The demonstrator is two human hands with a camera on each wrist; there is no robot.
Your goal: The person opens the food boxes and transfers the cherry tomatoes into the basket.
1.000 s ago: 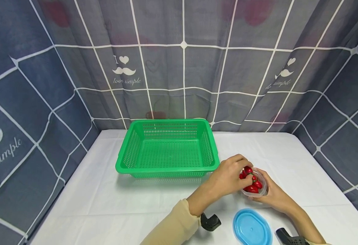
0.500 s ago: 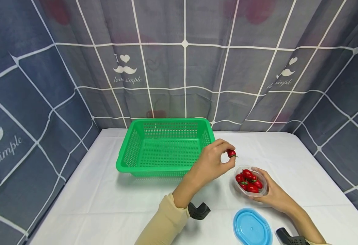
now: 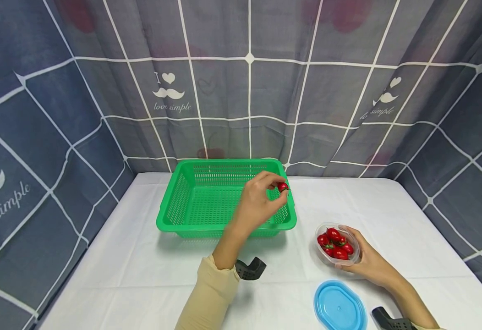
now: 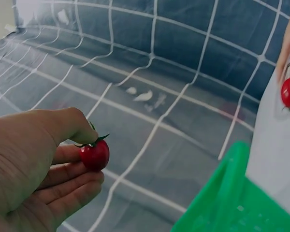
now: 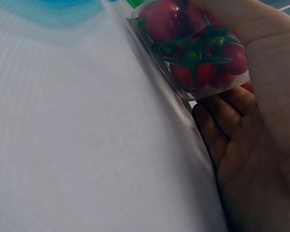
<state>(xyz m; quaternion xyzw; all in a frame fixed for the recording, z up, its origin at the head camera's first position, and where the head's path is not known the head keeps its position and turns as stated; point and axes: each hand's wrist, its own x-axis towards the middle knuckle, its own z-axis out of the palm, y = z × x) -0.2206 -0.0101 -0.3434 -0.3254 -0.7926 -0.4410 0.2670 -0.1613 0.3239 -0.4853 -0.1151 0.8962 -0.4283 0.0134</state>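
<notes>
My left hand [image 3: 257, 204] pinches one cherry tomato [image 4: 95, 155] between thumb and fingers, its green stem still on. In the head view that hand is above the right part of the green plastic basket [image 3: 226, 228]. At the right, my right hand [image 3: 370, 263] holds a clear plastic container [image 3: 321, 259] by its right side. Several red cherry tomatoes [image 3: 336, 244] lie in the container, and their green stems show in the right wrist view. My forearm and hand cover part of the basket's front rim; the visible part of its floor is bare.
A blue lid [image 3: 340, 305] lies on the white tablecloth [image 3: 134, 270] in front of the container. Grey checked curtains [image 3: 274, 91] hang behind the table and along both sides. Black wrist cameras [image 3: 251, 269] sit on both wrists.
My left hand has taken a cherry tomato out of the container and moved left and away from me, over the basket. The right hand and container have stayed in place.
</notes>
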